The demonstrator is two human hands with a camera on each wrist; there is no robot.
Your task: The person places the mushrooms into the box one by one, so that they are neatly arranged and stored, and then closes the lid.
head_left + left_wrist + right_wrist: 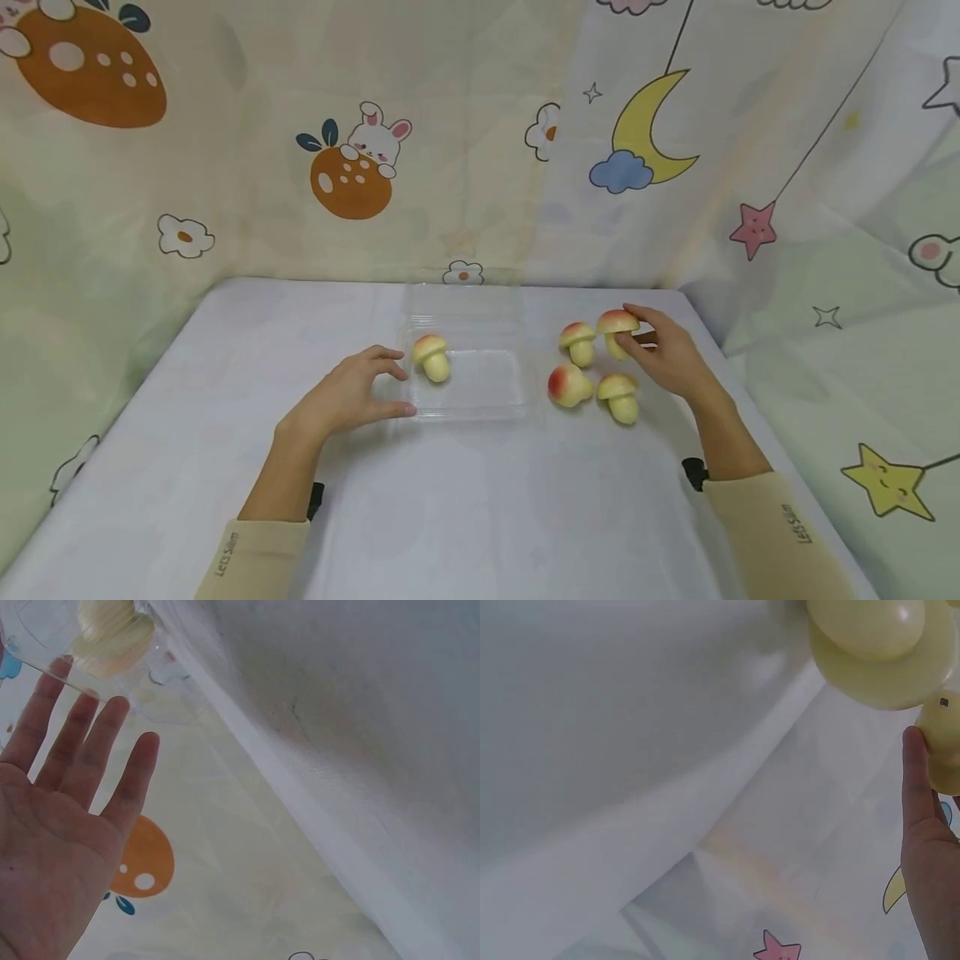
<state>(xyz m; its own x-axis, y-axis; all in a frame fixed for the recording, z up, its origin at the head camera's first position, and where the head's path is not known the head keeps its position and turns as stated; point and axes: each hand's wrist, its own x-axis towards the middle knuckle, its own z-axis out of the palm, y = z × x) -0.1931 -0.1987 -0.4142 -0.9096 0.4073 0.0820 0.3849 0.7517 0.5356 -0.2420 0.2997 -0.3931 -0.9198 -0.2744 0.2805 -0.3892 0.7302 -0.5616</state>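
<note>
A clear plastic box (483, 379) stands near the middle of the table, its lid (465, 304) folded open toward the back. Inside, at the left, lies one toy mushroom (431, 358) with a red-tinged cap and pale stem. My left hand (348, 396) rests against the box's left side, thumb at the front corner; in the left wrist view its fingers (94, 754) are extended. At the back right, my right hand (667, 354) pinches another toy mushroom (618, 322) between thumb and fingers. The right wrist view shows that mushroom (943, 731) partly cut off.
Three more toy mushrooms lie close by the right hand: one upright at the left (577, 343), one on its side (570, 386), one in front (618, 398). A white cloth covers the table (480, 500). Behind it hangs a printed curtain (465, 167).
</note>
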